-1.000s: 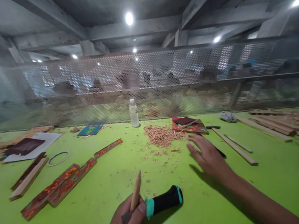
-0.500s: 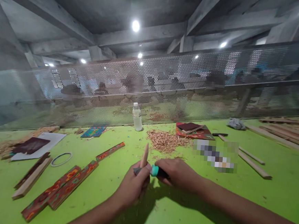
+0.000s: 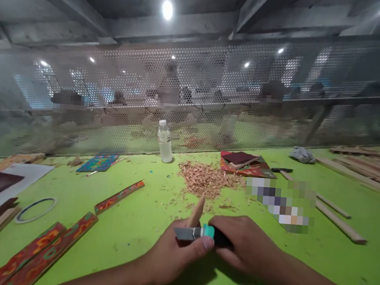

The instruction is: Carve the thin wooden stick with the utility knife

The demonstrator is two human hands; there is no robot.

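Observation:
My left hand (image 3: 176, 251) is closed around a pointed wooden stick (image 3: 197, 211), whose tapered tip points up and away from me. In my right hand (image 3: 248, 241) is a utility knife (image 3: 207, 234) with a black handle and a teal collar. Its wide blade lies across the stick, pointing left. My left thumb presses against the knife near the collar. The lower part of the stick is hidden in my left fist. Just beyond both hands a heap of wood shavings (image 3: 203, 178) lies on the green table (image 3: 124, 225).
Painted wooden strips (image 3: 51, 250) and a white ring (image 3: 35, 210) lie at left. A water bottle (image 3: 165, 142) stands by the perforated screen (image 3: 129, 111). Sandpaper (image 3: 241, 158), a hammer (image 3: 282, 171), a crumpled grey cloth (image 3: 302, 155) and wooden sticks (image 3: 341, 222) lie at right.
The view has tilted down and shifted right. The knife blade has come up over the stick and shows more fully. Both hands keep their holds.

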